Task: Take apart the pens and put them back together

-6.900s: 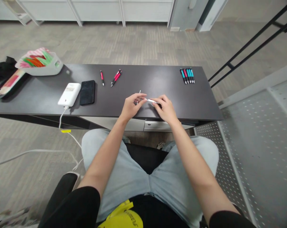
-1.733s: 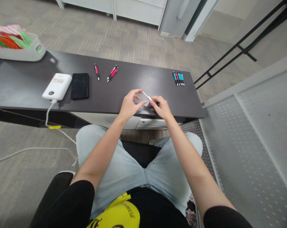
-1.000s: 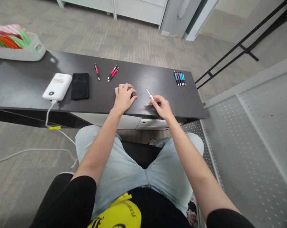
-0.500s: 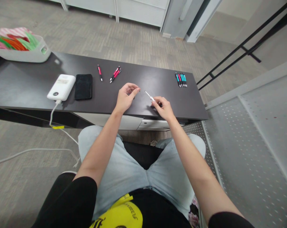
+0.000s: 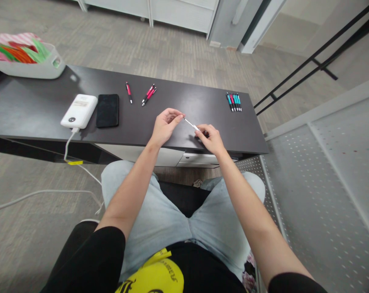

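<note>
My right hand (image 5: 212, 139) holds a slim white pen part with a thin refill (image 5: 189, 123) that points up and to the left. The rest of that part is hidden in my palm, above the front half of the dark table. Thumb and forefinger of my left hand (image 5: 167, 124) are pinched together right at the refill's tip. Whether something tiny sits between those fingertips I cannot make out. Beyond my left hand lie two red-and-black pens (image 5: 149, 95) close together, with one more red-and-black pen (image 5: 128, 92) to their left.
A row of several turquoise and red pens (image 5: 234, 102) lies at the right end of the table (image 5: 187, 95). On the left are a black phone (image 5: 107, 111), a white power bank (image 5: 79, 110) with its cable, and a white basket (image 5: 34, 71) of colourful items.
My left hand has moved slightly right, so its pinched fingertips now meet the refill's tip, where a gap was before. My right hand has stayed nearly still.
</note>
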A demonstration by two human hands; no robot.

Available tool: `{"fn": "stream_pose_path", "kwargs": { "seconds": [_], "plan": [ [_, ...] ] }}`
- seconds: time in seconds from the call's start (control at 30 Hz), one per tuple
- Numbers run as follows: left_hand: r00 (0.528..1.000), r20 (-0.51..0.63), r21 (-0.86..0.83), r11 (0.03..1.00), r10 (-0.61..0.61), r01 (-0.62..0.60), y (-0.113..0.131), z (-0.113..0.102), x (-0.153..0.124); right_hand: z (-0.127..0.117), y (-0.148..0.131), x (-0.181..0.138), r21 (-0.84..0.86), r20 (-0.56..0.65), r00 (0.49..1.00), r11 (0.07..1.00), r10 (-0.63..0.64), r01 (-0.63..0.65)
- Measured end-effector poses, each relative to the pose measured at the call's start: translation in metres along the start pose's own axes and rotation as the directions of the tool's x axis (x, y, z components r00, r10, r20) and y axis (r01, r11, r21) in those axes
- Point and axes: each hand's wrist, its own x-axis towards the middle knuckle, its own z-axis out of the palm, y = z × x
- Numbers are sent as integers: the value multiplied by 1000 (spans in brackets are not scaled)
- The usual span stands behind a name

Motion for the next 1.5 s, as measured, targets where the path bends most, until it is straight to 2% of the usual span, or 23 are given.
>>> {"fn": "stream_pose_path", "kwargs": {
  "seconds": [0.2,0.33,0.43,0.6,0.67,0.73,0.83,1.0,1.1,1.23,1.3,1.37,1.43,1.5],
  "plan": [
    [995,-27,107,990,95,-92,6,-1,-5,0,2,0,-13,-1,1000,1000,8,-8],
    [989,-7,159,976,148,-145,9,-1,-8,1,4,1,-17,-5,1000,1000,4,-4],
    [988,34,189,970,148,-151,7,1,-11,2,4,1,-13,-1,1000,1000,4,-4],
    [977,168,280,944,131,-175,5,4,-14,1,3,1,-6,14,1000,1000,-13,13],
    [966,211,383,897,148,-221,7,-1,-14,1,2,1,-1,16,1000,1000,-10,10],
    [964,222,552,796,148,-249,10,-11,-12,1,2,1,0,12,1000,1000,2,-2],
    [982,158,753,632,103,-187,11,-30,-9,1,3,0,6,0,1000,1000,1,-1],
    [990,136,836,534,24,-128,1,-52,-2,1,4,-1,-2,4,1000,1000,-8,8],
    [986,164,866,484,-39,-125,2,-49,-1,2,4,-1,3,-2,1000,1000,-23,23],
    [981,180,894,428,-71,-133,15,-40,-6,3,4,0,24,-15,999,999,-43,43],
    [984,170,885,447,-47,-131,20,-38,-7,3,5,1,23,-20,999,999,-39,39],
    [989,144,842,524,14,-130,18,-39,-5,4,5,1,21,-26,999,999,-31,31],
    [992,94,731,671,81,-124,11,-40,1,4,6,1,25,-27,999,999,-28,29],
    [992,49,525,842,112,-121,1,-42,8,4,6,1,30,-28,999,999,-33,34]
  ]
}}
